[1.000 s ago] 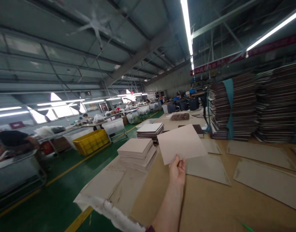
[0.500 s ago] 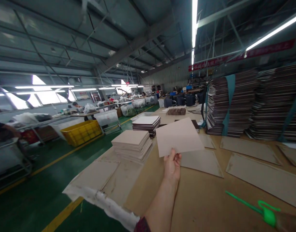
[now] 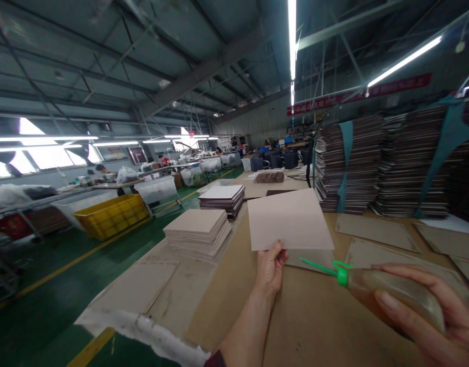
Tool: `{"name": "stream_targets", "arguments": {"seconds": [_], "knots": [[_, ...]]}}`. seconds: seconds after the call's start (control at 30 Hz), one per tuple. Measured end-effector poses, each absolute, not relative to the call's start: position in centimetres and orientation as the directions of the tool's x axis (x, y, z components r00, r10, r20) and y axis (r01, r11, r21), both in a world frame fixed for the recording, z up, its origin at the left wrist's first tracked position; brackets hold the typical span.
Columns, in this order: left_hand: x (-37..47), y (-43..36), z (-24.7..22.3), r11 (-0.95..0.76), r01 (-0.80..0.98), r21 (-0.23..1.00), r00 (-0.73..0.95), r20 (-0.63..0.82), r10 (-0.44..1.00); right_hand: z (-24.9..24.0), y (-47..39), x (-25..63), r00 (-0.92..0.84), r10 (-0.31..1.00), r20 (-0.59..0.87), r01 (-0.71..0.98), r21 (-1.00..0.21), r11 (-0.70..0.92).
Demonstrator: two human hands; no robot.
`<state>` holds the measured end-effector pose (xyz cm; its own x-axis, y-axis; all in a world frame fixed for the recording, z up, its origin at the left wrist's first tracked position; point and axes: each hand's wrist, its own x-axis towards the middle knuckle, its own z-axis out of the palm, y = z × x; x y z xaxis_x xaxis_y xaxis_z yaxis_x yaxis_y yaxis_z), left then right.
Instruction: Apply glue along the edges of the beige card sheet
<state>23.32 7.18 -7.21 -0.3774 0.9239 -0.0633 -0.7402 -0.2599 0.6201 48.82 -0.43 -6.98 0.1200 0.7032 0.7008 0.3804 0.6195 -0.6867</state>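
Observation:
My left hand (image 3: 271, 262) pinches the near edge of a pale beige board (image 3: 290, 219), which is held tilted above the table. In my right hand (image 3: 441, 311) is a squeeze bottle (image 3: 395, 298) of brownish liquid, lying almost level. Its green cap and thin green nozzle (image 3: 318, 266) point left, a little below and right of the board. My right fingers are wrapped round the bottle's body. Left of the board stands a stack of beige boards (image 3: 198, 232), and behind it a stack of dark-edged boards (image 3: 222, 199) with a white top.
Flat panels (image 3: 378, 232) lie on the brown tabletop (image 3: 314, 326) at the right. Tall strapped piles of dark sheets (image 3: 349, 163) rise behind them. A yellow bin (image 3: 114, 214) stands on the green floor to the left.
My right hand has come in from the right edge, bringing the squeeze bottle closer to the board. The board has turned slightly in my left hand. The view has shifted to the right.

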Motion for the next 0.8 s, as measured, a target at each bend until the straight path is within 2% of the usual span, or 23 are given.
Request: {"name": "stream_targets", "arguments": {"seconds": [0.1,0.3,0.6,0.8], "knots": [[24.0,7.1,-7.7,-0.227,-0.678,0.699,-0.336,-0.021,0.942,-4.9,-0.4,47.5,0.157,0.689,0.707,0.387,-0.686,0.616],[25.3,6.9,-8.4,-0.180,-0.582,0.793,-0.290,0.004,0.957,-1.7,0.3,46.0,0.065,0.546,0.835,0.460,-0.510,0.727],[27.2,5.2,-7.9,-0.189,-0.417,0.889,-0.161,0.132,0.978,-2.7,2.8,43.9,-0.102,0.490,0.866,0.423,-0.408,0.809],[27.6,4.7,-7.6,-0.200,-0.360,0.911,-0.114,0.169,0.979,-2.5,3.0,43.3,-0.155,0.395,0.905,0.443,-0.294,0.847]]}}
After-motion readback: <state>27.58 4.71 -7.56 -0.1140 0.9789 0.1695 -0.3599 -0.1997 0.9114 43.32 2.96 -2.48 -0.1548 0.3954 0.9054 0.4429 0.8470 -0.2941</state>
